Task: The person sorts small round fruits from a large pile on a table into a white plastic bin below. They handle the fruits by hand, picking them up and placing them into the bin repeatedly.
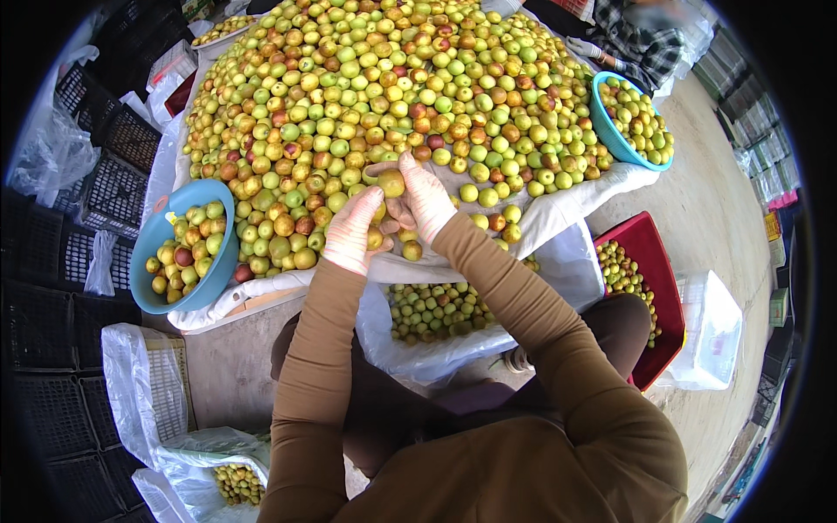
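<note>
A yellowish fruit is held in the right hand's closed grip, over the near edge of the heap, apparently raised so that its skin can be seen; the left hand is curled beside it, though whether its grip is closed on anything cannot be told. Blue basins are set left and right of the heap, presumably for easy reach; no writing can be made out on them.
</note>
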{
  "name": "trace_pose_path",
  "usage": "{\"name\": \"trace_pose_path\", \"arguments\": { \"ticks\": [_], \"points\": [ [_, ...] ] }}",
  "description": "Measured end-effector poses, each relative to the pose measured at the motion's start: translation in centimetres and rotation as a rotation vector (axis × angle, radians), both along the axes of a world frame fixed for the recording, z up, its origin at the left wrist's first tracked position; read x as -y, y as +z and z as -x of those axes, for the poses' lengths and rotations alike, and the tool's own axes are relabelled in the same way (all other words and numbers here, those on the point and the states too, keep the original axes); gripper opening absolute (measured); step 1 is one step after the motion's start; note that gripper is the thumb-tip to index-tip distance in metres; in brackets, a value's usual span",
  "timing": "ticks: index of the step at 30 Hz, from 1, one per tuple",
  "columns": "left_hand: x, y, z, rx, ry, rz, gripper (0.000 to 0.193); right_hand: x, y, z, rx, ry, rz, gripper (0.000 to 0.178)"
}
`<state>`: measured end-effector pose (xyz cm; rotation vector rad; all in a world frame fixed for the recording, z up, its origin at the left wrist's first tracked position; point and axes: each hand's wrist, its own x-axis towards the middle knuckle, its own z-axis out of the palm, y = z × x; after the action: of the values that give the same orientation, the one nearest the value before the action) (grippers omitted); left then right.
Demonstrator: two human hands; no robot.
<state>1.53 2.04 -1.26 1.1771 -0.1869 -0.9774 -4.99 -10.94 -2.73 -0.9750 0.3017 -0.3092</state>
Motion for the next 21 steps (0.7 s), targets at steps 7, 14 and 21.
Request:
{"name": "trace_pose_path", "arguments": {
  "ticks": [7,14,21],
  "points": [
    [-1.2,-1.0,-1.6,0.083,-0.059,0.227,0.048,-1.2,0.7,-1.3,0.054,-0.135,0.386,0.030],
    [-2.8,-0.9,-3.5,-0.459,0.222,0.356,0.041,-3.9,2.1,-5.4,0.036,-0.069,0.584,0.029],
    [-11.6,0.6,-13.7,-0.444,0.581,0.959,0.057,-5.6,2.8,-6.2,0.016,0.008,0.499,0.031]
  ]
}}
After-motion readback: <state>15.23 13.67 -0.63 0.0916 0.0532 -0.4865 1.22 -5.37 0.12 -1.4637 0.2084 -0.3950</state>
